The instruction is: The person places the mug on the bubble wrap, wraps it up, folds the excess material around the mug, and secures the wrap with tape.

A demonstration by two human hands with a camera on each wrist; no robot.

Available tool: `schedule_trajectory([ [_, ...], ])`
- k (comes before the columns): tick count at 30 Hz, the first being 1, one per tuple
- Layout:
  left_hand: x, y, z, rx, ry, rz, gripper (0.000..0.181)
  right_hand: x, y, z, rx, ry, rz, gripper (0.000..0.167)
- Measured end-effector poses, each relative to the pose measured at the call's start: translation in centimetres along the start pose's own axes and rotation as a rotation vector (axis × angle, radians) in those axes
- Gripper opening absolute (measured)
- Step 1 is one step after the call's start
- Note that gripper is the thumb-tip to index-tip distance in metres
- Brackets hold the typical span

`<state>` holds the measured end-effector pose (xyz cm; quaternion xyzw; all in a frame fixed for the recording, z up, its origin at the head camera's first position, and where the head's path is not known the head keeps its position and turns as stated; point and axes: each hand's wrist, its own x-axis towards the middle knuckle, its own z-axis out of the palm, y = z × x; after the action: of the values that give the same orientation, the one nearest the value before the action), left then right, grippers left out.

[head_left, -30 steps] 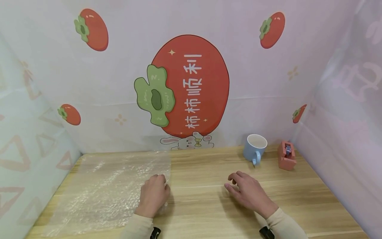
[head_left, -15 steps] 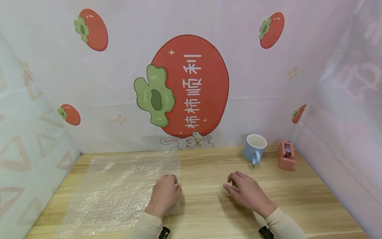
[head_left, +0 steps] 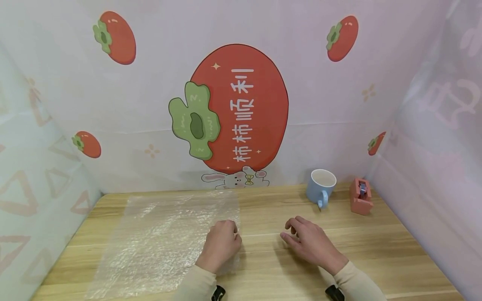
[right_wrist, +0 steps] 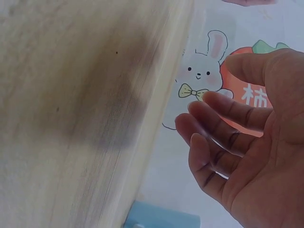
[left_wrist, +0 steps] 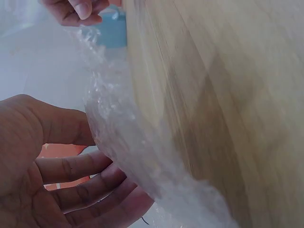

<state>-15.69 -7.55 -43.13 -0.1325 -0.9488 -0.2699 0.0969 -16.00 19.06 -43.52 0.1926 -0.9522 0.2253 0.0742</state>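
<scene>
A sheet of clear bubble wrap (head_left: 158, 242) lies over the left half of the wooden table. Its right edge is pinched by my left hand (head_left: 222, 246); in the left wrist view the thumb and fingers (left_wrist: 90, 185) lie on either side of the raised edge of the wrap (left_wrist: 126, 133). Apart from the sheet, on the right, my right hand (head_left: 312, 243) hovers over the table. Its fingers (right_wrist: 228, 133) are loosely bent, and nothing is between them and the thumb in the right wrist view.
A light blue mug (head_left: 315, 192) stands at the back right, handle facing forward. To its right sits a pink tape dispenser (head_left: 362, 205). Printed cloth walls enclose the wooden table (head_left: 271, 267) at the back and both sides.
My left hand has moved steadily to the right, and the bubble wrap has slid along with it. The right hand has stayed almost in place.
</scene>
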Motion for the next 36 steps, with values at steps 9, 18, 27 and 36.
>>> schedule_trajectory([
  [9,0.2,1.3,0.7,-0.038,-0.024,0.027,0.028,-0.1,-0.1,-0.1,0.002,-0.014,0.0,0.017],
  [18,0.1,1.6,1.0,-0.022,-0.029,0.021,0.006,-0.1,-0.1,0.0,0.005,-0.018,-0.032,0.02],
  [27,-0.1,1.9,0.7,0.016,-0.05,-0.008,0.018,0.2,-0.6,0.4,0.01,-0.038,-0.051,0.018],
  [36,-0.5,0.9,0.0,0.043,-0.052,-0.041,0.018,0.5,-1.8,1.1,-0.003,-0.1,-0.122,0.021],
])
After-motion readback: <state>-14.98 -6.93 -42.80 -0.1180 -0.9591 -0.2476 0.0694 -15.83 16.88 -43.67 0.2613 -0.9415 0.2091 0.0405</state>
